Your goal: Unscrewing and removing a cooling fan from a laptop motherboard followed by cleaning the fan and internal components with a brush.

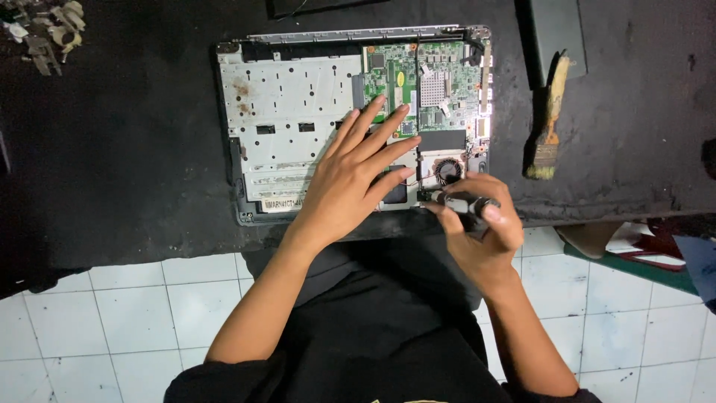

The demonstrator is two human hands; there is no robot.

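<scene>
Right hand clenched around small dark tool, left hand flat, fingers spread, on opened laptop

Work surface: dark, scuffed black table, its near edge running left to right; floor below of white square tiles with grey grout, slightly grimy; a heap of pale metal scraps at the far left corner; a paintbrush lies on the right; green and red sheets on the floor, near right; light dim, uneven.
</scene>
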